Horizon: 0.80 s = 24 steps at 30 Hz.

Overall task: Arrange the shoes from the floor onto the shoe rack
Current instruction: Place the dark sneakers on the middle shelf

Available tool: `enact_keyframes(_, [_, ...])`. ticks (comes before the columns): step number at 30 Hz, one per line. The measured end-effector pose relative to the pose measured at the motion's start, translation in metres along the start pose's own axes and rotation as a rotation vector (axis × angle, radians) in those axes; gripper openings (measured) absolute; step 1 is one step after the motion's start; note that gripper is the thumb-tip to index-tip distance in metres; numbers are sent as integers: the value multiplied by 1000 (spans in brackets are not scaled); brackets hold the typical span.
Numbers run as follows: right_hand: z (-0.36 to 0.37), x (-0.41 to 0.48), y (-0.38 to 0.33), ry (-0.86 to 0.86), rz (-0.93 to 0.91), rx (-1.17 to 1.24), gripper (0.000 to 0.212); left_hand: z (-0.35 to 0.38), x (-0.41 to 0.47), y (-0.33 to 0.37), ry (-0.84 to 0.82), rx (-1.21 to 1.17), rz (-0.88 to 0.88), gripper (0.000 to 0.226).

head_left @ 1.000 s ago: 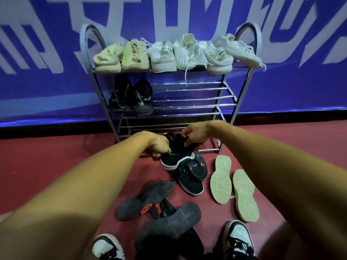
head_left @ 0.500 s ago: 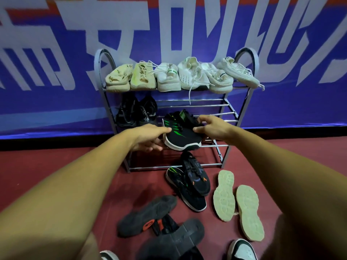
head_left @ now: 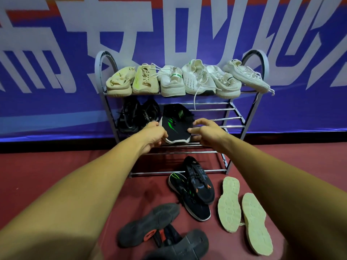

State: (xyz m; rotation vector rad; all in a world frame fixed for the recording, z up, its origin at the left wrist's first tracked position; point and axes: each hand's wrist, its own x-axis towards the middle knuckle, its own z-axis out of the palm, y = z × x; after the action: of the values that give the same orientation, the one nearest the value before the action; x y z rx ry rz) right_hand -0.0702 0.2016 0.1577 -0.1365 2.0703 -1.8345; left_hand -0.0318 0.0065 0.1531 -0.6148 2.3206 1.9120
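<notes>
Black shoe (head_left: 176, 126) held at the rack (head_left: 97, 72) — red floor (head_left: 47, 175), blue banner (head_left: 47, 109).

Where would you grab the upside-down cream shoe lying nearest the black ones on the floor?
Come from above and pinch the cream shoe across the narrower middle of its sole. It lies sole-up, so its opening is hidden underneath and only the sole's edges offer a hold.

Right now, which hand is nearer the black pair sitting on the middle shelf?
Left. The left hand sits beside that black pair, gripping the green-striped shoe; the right hand holds its far side.
</notes>
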Motion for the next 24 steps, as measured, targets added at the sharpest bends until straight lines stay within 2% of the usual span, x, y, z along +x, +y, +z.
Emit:
enact_keyframes(2, [1, 3, -4, -57, 79, 78, 32, -1, 9, 0, 37, -23, 8, 29])
enact_keyframes(6, [9, 18, -2, -118, 270, 201, 16, 4, 24, -1, 78, -18, 36, 52])
enact_keyframes(9, [15, 32, 6, -75, 390, 313, 25, 12, 33, -2, 99, -32, 36, 58])
enact_keyframes(16, [19, 69, 17, 7, 295, 293, 30, 19, 59, -7, 140, -137, -10, 64])
enact_keyframes(24, [25, 102, 32, 87, 220, 163, 16, 17, 73, -11, 89, -1, -90, 56])
